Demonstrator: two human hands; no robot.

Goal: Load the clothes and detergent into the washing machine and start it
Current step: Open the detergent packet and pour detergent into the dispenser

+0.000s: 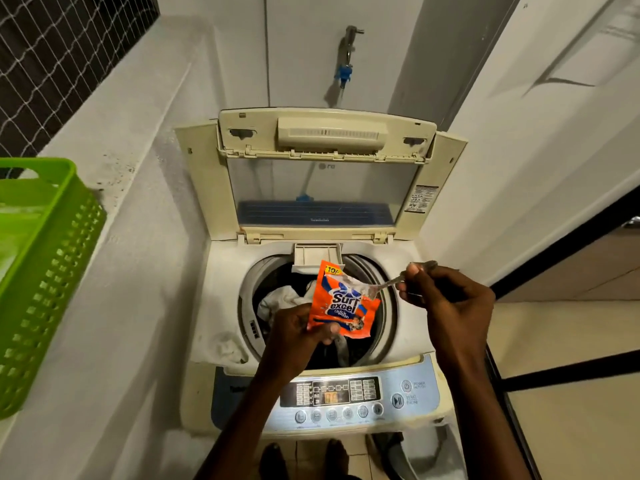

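Clothes (282, 299) sit in the washer (408, 327) tub. My left hand (298, 332) holds the soap packet (343, 306); my right hand (440, 292), at 3 o'clock, pinches its torn strip (384, 284). Pouring and starting are left.

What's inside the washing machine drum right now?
Clothes, white and dark, lie in the drum. The detergent sachet and both hands cover the middle; the drum's bottom is hidden.

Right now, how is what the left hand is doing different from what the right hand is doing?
The left hand pinches the orange detergent sachet at its bottom edge; the right hand pinches a stretched strip torn from its top. The left hand sits lower, over the drum; the right hand sits higher, off to the drum's right side. Both hold part of the same sachet above the clothes.
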